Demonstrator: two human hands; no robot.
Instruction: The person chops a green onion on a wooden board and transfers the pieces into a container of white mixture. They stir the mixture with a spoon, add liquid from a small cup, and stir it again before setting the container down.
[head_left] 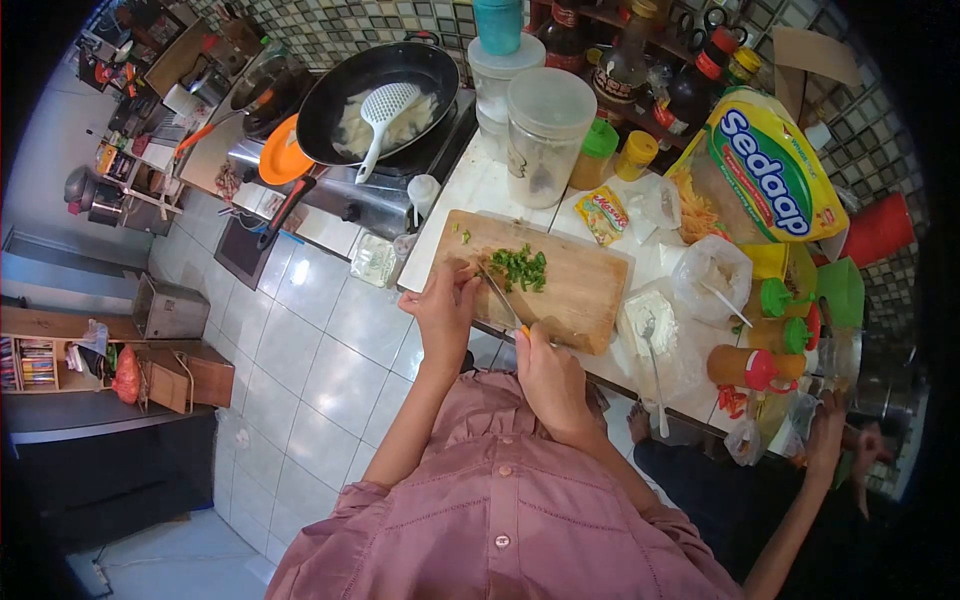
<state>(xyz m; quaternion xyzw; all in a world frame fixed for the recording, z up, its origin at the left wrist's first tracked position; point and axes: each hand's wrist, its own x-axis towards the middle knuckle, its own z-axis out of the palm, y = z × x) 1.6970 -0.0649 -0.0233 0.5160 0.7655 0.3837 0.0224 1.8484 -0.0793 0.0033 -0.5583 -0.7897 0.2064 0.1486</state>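
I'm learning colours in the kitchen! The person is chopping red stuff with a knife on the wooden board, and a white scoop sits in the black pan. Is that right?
Almost. The chopped stuff is green, not red, as the head view shows. The rest holds: the knife is on the wooden board, and a white scoop sits in the black pan.

My shirt (500,510) was dusty pink, the chopped greens (520,267) bright green on the tan wooden cutting board (580,290); the spatula (385,108) white, the pan (345,85) black.

Chopped greens (520,268) are lying on the cutting board (580,290), which is sitting on the counter (480,185). A wok (375,100) is resting on the stove (385,195) left of the board, jars (545,130) standing behind it.
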